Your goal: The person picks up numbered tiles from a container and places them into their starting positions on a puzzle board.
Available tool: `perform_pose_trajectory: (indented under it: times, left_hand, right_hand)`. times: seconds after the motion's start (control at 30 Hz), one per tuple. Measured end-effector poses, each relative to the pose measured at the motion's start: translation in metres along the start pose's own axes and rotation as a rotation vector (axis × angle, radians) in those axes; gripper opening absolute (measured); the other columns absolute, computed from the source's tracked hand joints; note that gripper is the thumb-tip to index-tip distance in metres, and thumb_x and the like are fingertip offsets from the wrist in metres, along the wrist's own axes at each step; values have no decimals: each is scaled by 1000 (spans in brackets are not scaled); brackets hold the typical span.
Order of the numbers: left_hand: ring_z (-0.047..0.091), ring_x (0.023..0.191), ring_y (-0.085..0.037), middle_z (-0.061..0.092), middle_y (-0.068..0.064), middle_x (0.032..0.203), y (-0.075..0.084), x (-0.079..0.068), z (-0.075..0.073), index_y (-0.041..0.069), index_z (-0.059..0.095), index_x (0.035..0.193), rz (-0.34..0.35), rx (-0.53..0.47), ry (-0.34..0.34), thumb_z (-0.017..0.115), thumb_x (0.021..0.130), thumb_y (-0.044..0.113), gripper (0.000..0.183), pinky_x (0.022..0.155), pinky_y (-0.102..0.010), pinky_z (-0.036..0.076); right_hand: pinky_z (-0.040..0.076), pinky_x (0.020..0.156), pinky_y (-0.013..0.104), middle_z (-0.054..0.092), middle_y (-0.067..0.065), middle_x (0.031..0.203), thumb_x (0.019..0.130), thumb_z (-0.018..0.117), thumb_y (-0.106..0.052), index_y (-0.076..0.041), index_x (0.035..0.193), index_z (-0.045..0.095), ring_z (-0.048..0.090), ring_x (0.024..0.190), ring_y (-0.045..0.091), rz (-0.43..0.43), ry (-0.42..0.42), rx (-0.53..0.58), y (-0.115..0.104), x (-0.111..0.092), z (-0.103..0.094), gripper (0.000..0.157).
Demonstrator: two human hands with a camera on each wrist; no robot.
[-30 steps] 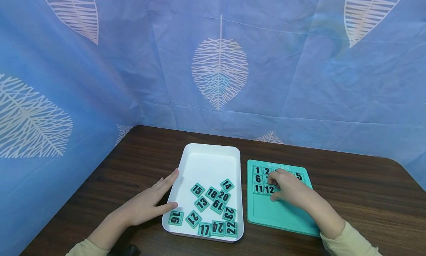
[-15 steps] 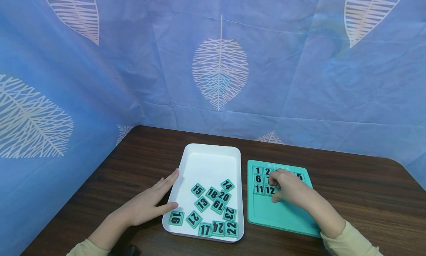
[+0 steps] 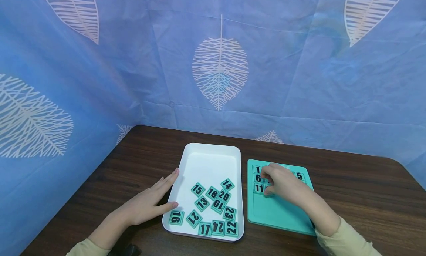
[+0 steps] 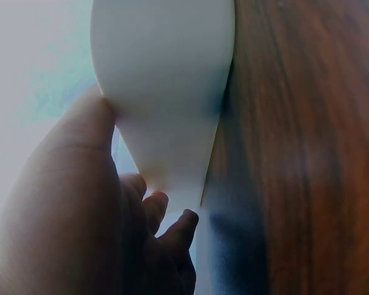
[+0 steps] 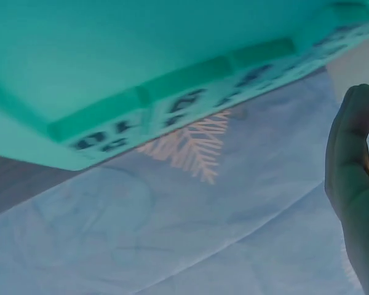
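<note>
Tray [image 3: 208, 160] stands on counter [image 3: 362, 196], number tiles [image 3: 202, 203] inside; left hand [image 3: 151, 204], fingers spread, touches its rim. Right hand [image 3: 286, 182] curves over green board [image 3: 277, 213] alongside; whether it pinches anything, cannot tell.

A white rectangular tray [image 3: 209, 160] holds loose green numbered tiles [image 3: 201, 204], turned at various angles. Right of it, a flat green board [image 3: 279, 215] bears more tiles [image 3: 259, 188] in rows.
</note>
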State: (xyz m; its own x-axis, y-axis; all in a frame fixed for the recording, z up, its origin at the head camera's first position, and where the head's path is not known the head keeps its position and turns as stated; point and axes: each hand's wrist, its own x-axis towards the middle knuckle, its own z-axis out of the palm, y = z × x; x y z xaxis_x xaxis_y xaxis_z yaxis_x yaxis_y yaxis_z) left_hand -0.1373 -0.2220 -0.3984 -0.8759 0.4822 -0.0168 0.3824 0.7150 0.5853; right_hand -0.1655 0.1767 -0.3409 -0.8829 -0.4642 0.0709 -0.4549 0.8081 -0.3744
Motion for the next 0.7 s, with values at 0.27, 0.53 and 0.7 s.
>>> perform_pose_trajectory:
  times: [0.27, 0.53, 0.7]
  left_hand:
    - [10, 144, -22, 5, 18, 157, 0, 0, 1, 32, 4, 154, -5, -8, 0, 54, 90, 58, 85, 112, -53, 21]
    - [10, 144, -23, 5, 17, 157, 0, 0, 1, 34, 3, 154, -11, -6, -1, 54, 90, 58, 85, 112, -54, 21]
    - [9, 144, -23, 5, 18, 157, 0, 0, 1, 36, 2, 153, -16, -7, -4, 53, 90, 59, 85, 112, -54, 20]
  right_hand:
    - [43, 56, 24, 49, 1, 80, 79, 77, -8, -5, 93, 64, 45, 69, 12, -67, 56, 33, -24, 14, 1, 19]
    - [49, 63, 22, 56, 2, 88, 83, 73, -7, -5, 98, 65, 50, 75, 9, -169, 12, 167, -45, 23, 15, 17]
    - [48, 61, 22, 57, 3, 90, 86, 71, -9, -5, 99, 65, 49, 73, 8, -228, -34, 201, -55, 27, 21, 15]
